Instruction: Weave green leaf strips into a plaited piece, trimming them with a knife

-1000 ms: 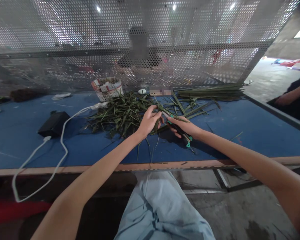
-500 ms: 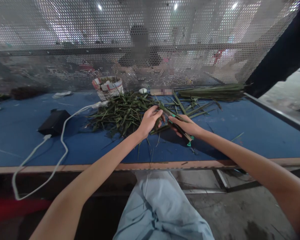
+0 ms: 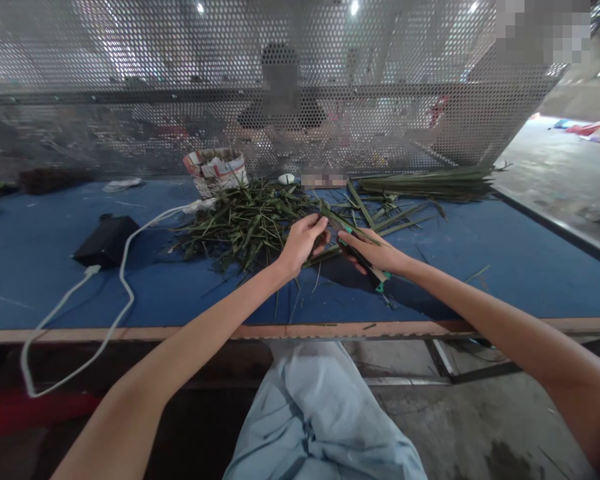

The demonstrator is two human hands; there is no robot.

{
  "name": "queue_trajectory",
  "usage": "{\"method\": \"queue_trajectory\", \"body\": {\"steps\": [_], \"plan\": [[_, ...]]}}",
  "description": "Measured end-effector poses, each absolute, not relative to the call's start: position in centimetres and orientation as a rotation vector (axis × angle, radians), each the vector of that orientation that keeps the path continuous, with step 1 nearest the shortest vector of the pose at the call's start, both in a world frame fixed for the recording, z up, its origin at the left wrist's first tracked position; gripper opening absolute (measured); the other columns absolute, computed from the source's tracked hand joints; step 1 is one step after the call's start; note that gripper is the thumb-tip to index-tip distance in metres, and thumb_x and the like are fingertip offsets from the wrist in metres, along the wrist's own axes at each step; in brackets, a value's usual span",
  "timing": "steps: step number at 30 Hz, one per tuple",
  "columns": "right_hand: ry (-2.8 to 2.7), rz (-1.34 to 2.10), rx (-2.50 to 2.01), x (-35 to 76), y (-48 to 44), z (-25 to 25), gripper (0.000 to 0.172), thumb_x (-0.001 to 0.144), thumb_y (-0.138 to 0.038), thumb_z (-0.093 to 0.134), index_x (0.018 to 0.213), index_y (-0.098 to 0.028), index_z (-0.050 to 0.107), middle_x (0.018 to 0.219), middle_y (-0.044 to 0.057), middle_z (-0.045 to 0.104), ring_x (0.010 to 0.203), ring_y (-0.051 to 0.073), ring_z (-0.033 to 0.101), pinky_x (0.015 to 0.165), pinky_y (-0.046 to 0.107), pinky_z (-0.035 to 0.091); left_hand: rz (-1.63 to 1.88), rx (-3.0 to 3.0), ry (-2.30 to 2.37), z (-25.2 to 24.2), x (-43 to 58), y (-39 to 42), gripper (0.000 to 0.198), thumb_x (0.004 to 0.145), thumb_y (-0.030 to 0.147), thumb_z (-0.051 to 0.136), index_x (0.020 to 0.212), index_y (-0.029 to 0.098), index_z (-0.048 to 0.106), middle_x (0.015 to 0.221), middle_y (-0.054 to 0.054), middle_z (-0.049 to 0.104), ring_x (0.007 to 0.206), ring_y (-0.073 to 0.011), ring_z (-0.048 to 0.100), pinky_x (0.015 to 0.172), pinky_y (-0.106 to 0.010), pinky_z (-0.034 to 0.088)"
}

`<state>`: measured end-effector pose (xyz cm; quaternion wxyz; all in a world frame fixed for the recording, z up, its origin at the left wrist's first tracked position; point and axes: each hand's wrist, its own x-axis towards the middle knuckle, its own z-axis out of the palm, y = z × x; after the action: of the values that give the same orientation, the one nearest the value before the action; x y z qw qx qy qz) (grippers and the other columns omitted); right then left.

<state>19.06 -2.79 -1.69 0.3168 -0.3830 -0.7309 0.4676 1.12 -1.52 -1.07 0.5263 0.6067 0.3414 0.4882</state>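
My left hand [image 3: 305,243] is closed, with thumb and fingers pinching the near end of a long green leaf strip [image 3: 336,219]. Beside it, my right hand [image 3: 373,252] is wrapped round a black tool with green ends [image 3: 379,277], which looks like a utility knife. The leaf strip runs from my left fingertips back over my right hand. The tool's working tip is hidden among fingers and leaves. Just left of my hands lies a heap of cut green leaf pieces [image 3: 240,227].
On the blue tabletop [image 3: 480,280] stand a black box [image 3: 107,240] with a white cable [image 3: 126,267] and a paper-lined bucket [image 3: 217,170]. Long leaves [image 3: 430,183] lie at the back right. Behind a perforated metal screen [image 3: 180,67] sits another person.
My view has shifted slightly, revealing more floor at the right. Both hands keep nearly the same pose, with the leaf strip and tool still between them.
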Motion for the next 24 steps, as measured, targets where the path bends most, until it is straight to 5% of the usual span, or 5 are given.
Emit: {"method": "queue_trajectory", "body": {"steps": [10, 24], "plan": [[-2.077, 1.111, -1.003, 19.8, -3.0, -0.7, 0.047, 0.094, -0.059, 0.043, 0.067, -0.020, 0.044, 0.050, -0.005, 0.046, 0.037, 0.007, 0.047, 0.039, 0.020, 0.042, 1.065, 1.483, 0.818, -0.4, 0.4, -1.6, 0.033, 0.091, 0.026, 0.053, 0.061, 0.018, 0.041, 0.053, 0.004, 0.039, 0.039, -0.0030, 0.030, 0.040, -0.019, 0.019], [-2.091, 1.159, -1.143, 20.3, -2.7, -0.5, 0.048, 0.092, -0.063, 0.042, 0.069, -0.021, 0.046, 0.050, -0.004, 0.047, 0.035, 0.008, 0.046, 0.037, 0.022, 0.039, 0.936, 1.530, 0.823, 0.4, -0.3, -1.4, 0.028, 0.090, 0.025, 0.056, 0.064, 0.016, 0.051, 0.053, 0.003, 0.035, 0.042, -0.0039, 0.024, 0.040, -0.019, 0.017]]}}
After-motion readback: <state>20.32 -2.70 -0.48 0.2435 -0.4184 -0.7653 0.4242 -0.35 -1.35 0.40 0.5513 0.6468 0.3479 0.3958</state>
